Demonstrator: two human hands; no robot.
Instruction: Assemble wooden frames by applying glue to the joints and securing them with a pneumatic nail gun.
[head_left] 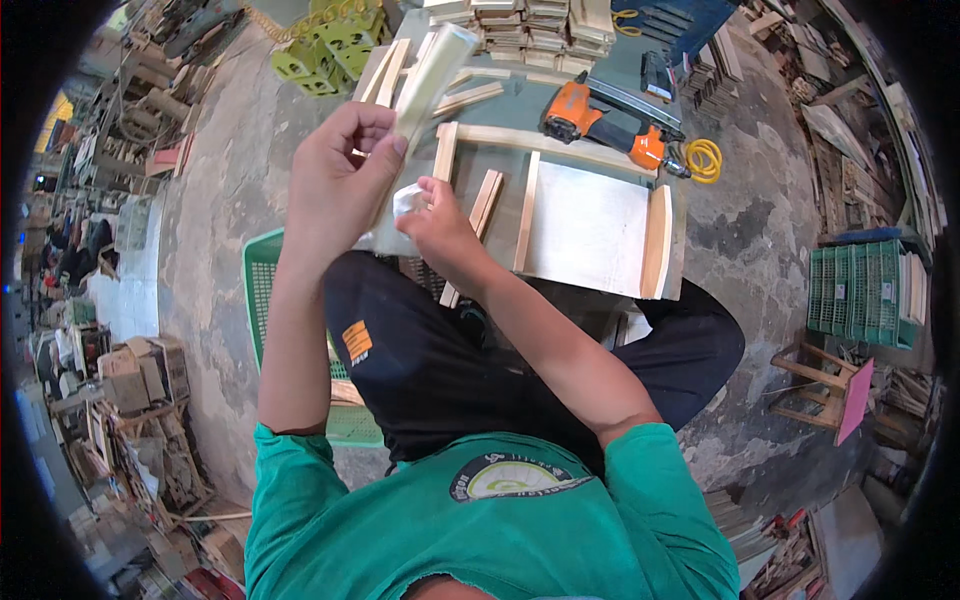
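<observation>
The left grip is closed, thumb and curled fingers pinching a long pale strip, which looks like wood. The strip sticks up past the fingertips, away from the body and leaning to the right, and its lower part runs down between the two grips. The right grip is nearly closed too, with the thumb and fingers pinching a small white scrap at their tips, on the grip's left side. The scrap is very near the strip, but I can't tell if they touch, or if the scrap is paper, cloth or something else. The strip is probably light and stiff, easy for one hand to lift. It looks a bit shiny, so it may be smooth and could slide if held too loosely. Being long and thin, it may tip or wobble when pinched near one end, so the best hold is likely by its two long edges, close to the middle. The scrap looks light and maybe soft, so a gentle pinch should do. Just right of the right grip is a loose stick, and farther right is a white board with wooden sides on the counter. Past that grip, up and to the right, lies an orange nail gun. Below the left grip sits a green basket.
</observation>
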